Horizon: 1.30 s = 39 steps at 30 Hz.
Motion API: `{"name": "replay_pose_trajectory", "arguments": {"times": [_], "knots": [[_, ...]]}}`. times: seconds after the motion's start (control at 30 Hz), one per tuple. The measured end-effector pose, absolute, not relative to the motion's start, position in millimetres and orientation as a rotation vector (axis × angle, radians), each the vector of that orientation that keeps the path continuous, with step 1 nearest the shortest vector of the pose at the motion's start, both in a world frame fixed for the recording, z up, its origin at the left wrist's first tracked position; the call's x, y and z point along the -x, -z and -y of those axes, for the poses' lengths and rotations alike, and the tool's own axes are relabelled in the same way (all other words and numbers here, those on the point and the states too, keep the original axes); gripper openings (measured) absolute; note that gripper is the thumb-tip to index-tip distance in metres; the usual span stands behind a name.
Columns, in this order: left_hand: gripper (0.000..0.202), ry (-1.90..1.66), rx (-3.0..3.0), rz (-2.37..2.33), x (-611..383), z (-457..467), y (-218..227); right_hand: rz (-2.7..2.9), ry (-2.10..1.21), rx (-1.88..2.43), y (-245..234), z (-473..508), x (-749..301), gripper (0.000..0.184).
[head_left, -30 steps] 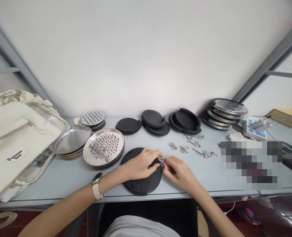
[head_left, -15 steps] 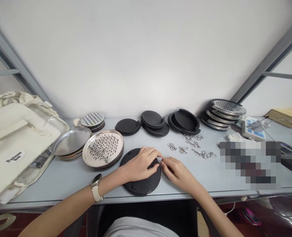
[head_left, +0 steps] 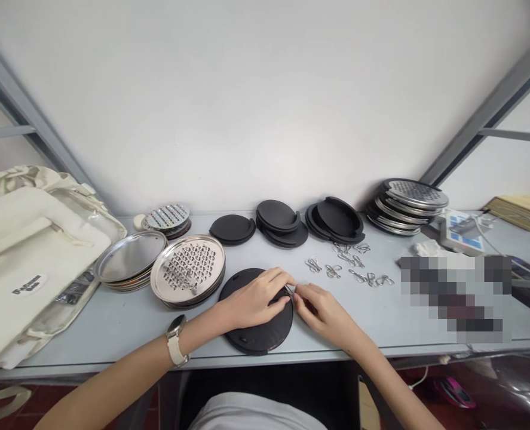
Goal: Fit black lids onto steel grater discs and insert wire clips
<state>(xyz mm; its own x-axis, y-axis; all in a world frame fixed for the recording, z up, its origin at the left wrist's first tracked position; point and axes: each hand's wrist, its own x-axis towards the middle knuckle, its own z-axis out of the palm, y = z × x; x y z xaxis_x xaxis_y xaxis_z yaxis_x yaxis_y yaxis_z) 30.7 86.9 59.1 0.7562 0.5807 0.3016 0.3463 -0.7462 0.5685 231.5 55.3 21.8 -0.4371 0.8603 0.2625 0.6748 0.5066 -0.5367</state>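
Observation:
A round black plastic disc (head_left: 265, 339) lies near the table's front edge, with small slots close to its rim. My left hand (head_left: 261, 300) rests over it, thumb and forefinger curled round a thin metal wire clip (head_left: 288, 291) at the disc's right edge. From the right, my right hand (head_left: 317, 309) pinches the outer end of that clip between thumb and forefinger. Both fingertip areas partly cover the clip, so how it sits against the disc is hidden. Behind my right hand, several loose wire clips (head_left: 333, 272) are scattered.
Left of the disc stand stacks of grater plates (head_left: 192, 267) and plain metal plates (head_left: 132, 258). Along the wall are black round holders (head_left: 277, 215) and a pile of holders with grater plates (head_left: 408, 206). A cream bag (head_left: 36, 251) fills the left end; a power strip (head_left: 460, 234) lies right.
Both hands keep nearly the same place at the disc's right edge. The wire clip shows slightly more between the fingertips; the view has shifted a little.

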Motion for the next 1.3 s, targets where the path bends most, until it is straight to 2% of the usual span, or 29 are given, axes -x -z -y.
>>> {"name": "replay_pose_trajectory", "arguments": {"times": [0.6, 1.3], "knots": [[0.025, -0.688, -2.438, -0.677, -31.4, -87.4, -56.6, 2.154, -0.584, 1.256, -20.6, -56.8, -231.7, 0.022], [0.022, -0.688, -2.439, -0.675, -31.2, -87.8, -58.1, 2.234, -0.51, 1.185, -23.6, -56.1, -231.2, 0.02]]}}
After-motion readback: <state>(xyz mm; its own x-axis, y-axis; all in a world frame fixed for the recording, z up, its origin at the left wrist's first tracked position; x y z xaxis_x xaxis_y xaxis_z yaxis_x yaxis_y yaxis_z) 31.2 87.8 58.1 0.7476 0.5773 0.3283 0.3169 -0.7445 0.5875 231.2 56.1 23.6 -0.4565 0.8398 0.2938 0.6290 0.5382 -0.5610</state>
